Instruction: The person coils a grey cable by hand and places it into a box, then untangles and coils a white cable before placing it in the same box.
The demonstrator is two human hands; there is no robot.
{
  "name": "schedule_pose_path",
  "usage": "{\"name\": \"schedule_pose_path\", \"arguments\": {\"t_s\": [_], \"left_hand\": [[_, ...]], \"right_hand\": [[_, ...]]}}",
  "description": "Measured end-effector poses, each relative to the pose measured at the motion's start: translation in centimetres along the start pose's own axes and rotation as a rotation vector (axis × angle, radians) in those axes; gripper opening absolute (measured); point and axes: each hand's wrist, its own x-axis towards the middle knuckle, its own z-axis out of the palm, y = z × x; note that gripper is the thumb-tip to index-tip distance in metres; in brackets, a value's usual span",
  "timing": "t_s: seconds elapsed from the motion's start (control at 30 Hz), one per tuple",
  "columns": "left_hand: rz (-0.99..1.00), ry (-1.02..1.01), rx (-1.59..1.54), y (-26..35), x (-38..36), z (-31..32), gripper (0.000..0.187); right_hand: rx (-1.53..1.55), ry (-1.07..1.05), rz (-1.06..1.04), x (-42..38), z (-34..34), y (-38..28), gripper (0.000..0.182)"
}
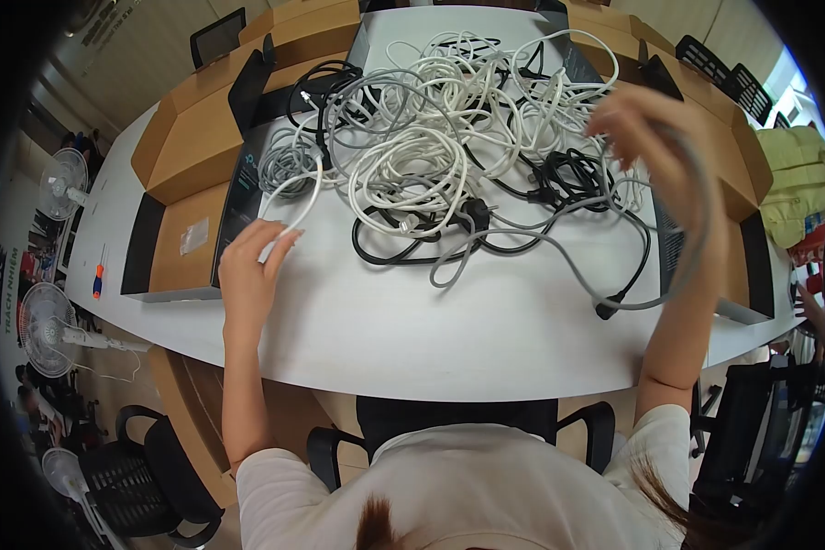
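Observation:
My left hand [255, 266] is closed in a pinch around a white cable [313, 194], whose length arcs up toward the pile. My right hand [655, 142], smeared by motion, is raised over the right side of the table with its fingers curled. A grey cable [573, 258] loops up from the table to this hand and runs across it. Between the hands lies a coiled white cable bundle [408, 183]. A smaller grey coil [289, 170] sits just beyond my left hand. Black power cords [573, 179] with plugs lie nearer my right hand.
Open cardboard boxes stand on the left [188, 229] and right [747, 261] of the white table [449, 353]. A screwdriver [98, 280] lies at the left edge. More tangled white cables [467, 78] cover the far middle. A black chair [170, 467] is at lower left.

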Motion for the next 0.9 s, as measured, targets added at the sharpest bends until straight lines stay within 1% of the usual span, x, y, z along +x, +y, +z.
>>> {"name": "schedule_pose_path", "arguments": {"t_s": [0.03,0.07,0.1,0.13,0.17,0.23,0.27,0.33,0.37,0.43,0.47,0.57,0.67,0.77,0.87,0.9], "left_hand": [[0.027,-0.053,0.089,-0.8,-0.4,0.6,0.011],[0.052,-0.106,0.178,-1.4,-0.9,1.1,0.013],[0.016,-0.118,0.168,-1.7,-1.4,1.6,0.015],[-0.02,-0.127,0.158,-1.8,-1.7,2.1,0.018],[-0.053,-0.134,0.149,-1.8,-1.9,2.3,0.022],[-0.098,-0.178,0.069,-1.3,-1.9,1.7,0.032],[-0.122,-0.201,0.027,-1.2,-1.9,1.4,0.038],[-0.038,-0.243,-0.069,-1.7,-2.0,0.9,0.046],[0.004,-0.263,-0.117,-1.8,-1.9,0.7,0.05],[0.042,-0.373,-0.034,-0.7,-2.2,-0.4,0.055],[0.061,-0.428,0.01,0.0,-2.2,-1.2,0.058],[0.148,-0.436,-0.046,2.4,-1.6,-2.9,0.062],[0.251,-0.27,-0.342,5.6,0.4,-2.5,0.064],[0.467,-0.017,-0.105,10.1,2.3,-0.7,0.055],[0.336,-0.21,-0.076,10.1,4.1,1.1,0.041],[0.384,-0.12,-0.107,9.6,4.9,1.7,0.035]], "right_hand": [[-0.14,-0.106,0.096,0.3,1.5,-0.7,0.027],[-0.201,-0.157,0.047,0.3,3.6,-0.3,0.03],[-0.201,-0.236,0.055,0.3,5.3,0.4,0.033],[-0.31,-0.361,0.149,0.4,6.6,0.3,0.039],[-0.389,-0.471,0.15,0.4,7.8,1.0,0.042],[-0.413,-0.413,-0.02,-0.9,9.7,2.9,0.04],[-0.407,-0.415,-0.041,-1.2,10.2,3.2,0.038],[-0.397,-0.418,-0.083,-1.5,11.2,3.1,0.033],[-0.415,-0.415,-0.069,-1.6,12.1,3.6,0.03],[-0.449,-0.403,-0.041,-1.8,13.5,4.3,0.023],[-0.486,-0.412,-0.075,-1.7,13.5,4.2,0.016],[-0.485,-0.397,-0.126,-1.5,12.8,3.1,0.014],[-0.49,-0.265,-0.197,-1.7,13.4,2.7,0.01],[-0.465,-0.279,-0.366,-1.7,13.2,2.9,0.005],[-0.59,-0.32,-0.358,-1.2,11.2,2.2,0.008],[-0.605,-0.294,-0.349,-0.8,10.2,1.8,0.007]]}}
